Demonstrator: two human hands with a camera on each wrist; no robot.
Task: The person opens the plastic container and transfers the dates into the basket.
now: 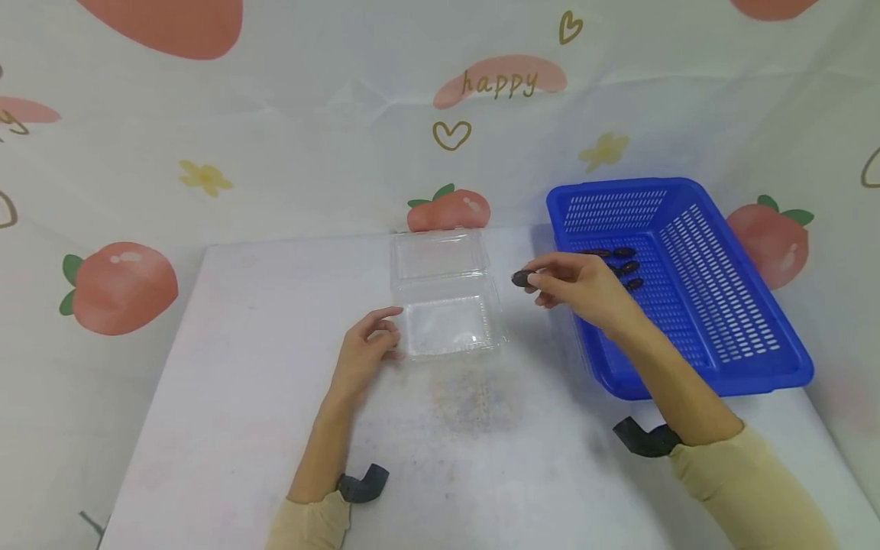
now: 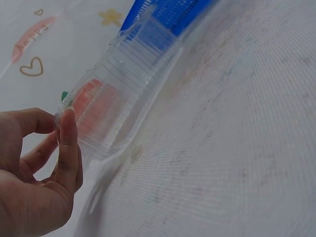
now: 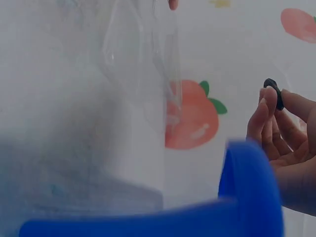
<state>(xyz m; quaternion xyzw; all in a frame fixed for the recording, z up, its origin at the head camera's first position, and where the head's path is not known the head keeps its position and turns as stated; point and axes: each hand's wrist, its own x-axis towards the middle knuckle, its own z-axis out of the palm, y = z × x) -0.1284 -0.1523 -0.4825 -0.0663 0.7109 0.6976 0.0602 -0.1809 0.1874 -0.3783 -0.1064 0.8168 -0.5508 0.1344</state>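
A clear plastic clamshell box (image 1: pixel 450 325) lies with its lid (image 1: pixel 440 256) folded back toward the wall. My left hand (image 1: pixel 367 344) pinches the left rim of the box between thumb and finger, as the left wrist view shows up close. Between the thumb and fingertips of my right hand (image 1: pixel 577 286) is a dark, oval date (image 1: pixel 521 279), held in the air between box and basket. Several more glossy brown dates (image 1: pixel 626 252) lie in the blue basket (image 1: pixel 687 374), partly hidden behind the right hand. Inside the box no dates show.
The blue basket takes up the right side of the white table (image 1: pixel 227 428), its near rim beneath my right forearm. A printed cloth wall (image 1: pixel 309 114) rises behind the table. Black bands (image 1: pixel 364 485) sit at both wrists.
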